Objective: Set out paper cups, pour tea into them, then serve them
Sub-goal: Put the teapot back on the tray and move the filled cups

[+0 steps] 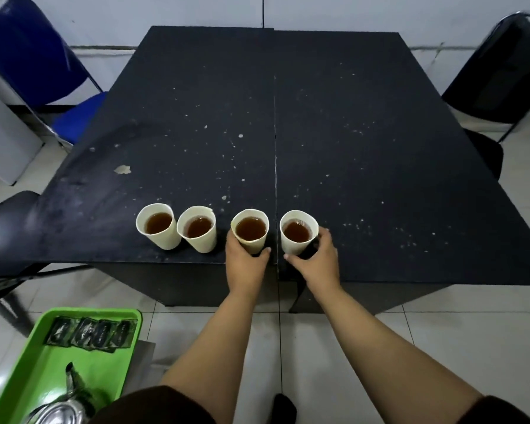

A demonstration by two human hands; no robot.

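Paper cups (250, 231) of tea are thin, crushable, spill-prone: left grip (246, 261) and right grip (318, 255) each lightly grasp one low on its wall.

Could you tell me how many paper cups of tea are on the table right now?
4, in a row along the near edge: the leftmost cup, the second cup, the third cup in the left hand, and the rightmost cup in the right hand. None appear hidden.
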